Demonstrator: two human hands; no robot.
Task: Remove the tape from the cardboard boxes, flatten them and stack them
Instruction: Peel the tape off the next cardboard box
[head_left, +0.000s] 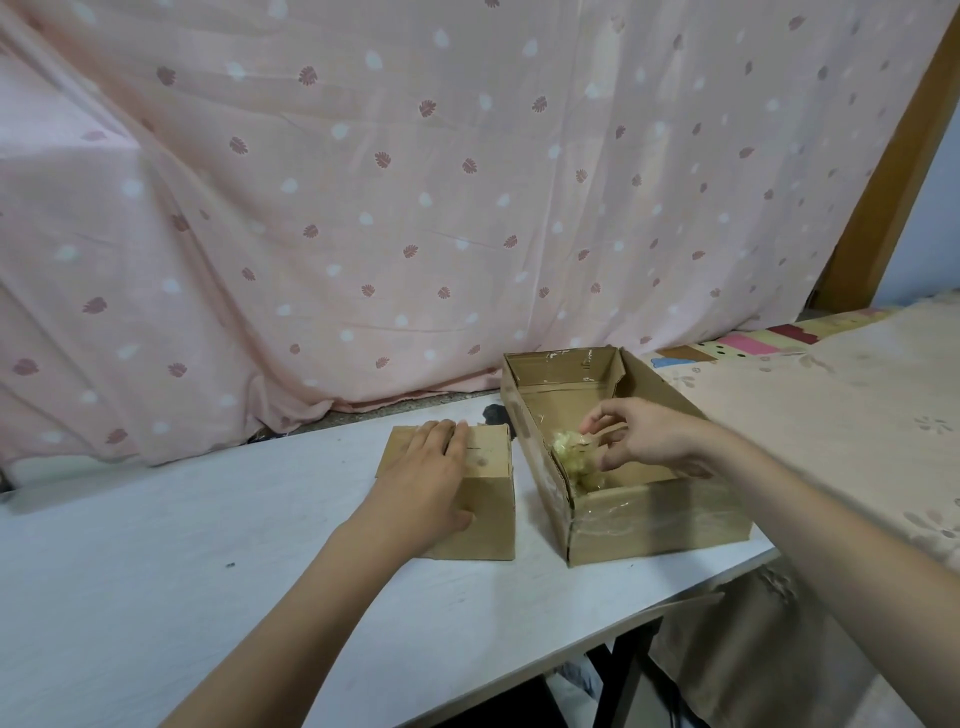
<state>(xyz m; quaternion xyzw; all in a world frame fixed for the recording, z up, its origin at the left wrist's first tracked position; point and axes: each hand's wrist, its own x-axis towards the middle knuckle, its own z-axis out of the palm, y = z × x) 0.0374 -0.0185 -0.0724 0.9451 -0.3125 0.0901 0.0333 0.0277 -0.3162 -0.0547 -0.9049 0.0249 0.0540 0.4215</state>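
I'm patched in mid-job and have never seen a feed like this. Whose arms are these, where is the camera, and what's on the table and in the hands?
There is no machine here: these are a person's two bare arms, filmed by one wide-angle camera on their head, looking down.

On the white table stand two boxes. The left hand rests flat on the small closed brown cardboard box. Right of it sits the larger open-topped cardboard box, with shiny clear tape on its walls. The right hand reaches into it, fingertips at a crumpled yellowish wad of tape; whether it is pinching the wad is unclear.

Behind hangs a pink patterned curtain.
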